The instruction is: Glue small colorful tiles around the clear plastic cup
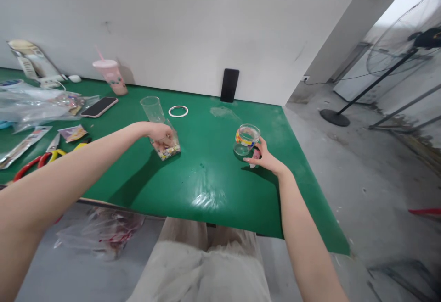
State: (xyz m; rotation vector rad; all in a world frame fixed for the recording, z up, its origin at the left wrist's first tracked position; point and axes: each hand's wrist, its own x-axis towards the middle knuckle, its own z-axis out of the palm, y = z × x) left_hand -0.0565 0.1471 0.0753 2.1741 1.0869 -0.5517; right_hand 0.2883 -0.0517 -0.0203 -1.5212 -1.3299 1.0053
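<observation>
My left hand [162, 135] reaches down into a clear open container [175, 137] of small coloured pieces [169, 150]. Its fingers are curled together, and what they pinch, if anything, is hidden. Just behind it stands a clear empty cup [152, 109]. On the right, my right hand [269, 159] is curled round a small pink-and-white thing [255, 156], whose kind I cannot make out. Thumb and forefinger are close against the side of a clear round jar [241, 148]. Bright coloured blocks form a band [245, 143] round part of this jar.
A white ring [178, 111] lies behind the hands. A black phone [229, 85] leans on the white partition [193, 31]. To the left are a pink cup [110, 77], another phone [99, 107], plastic bags [34, 104], red-handled scissors [34, 163] and a small packet [73, 133].
</observation>
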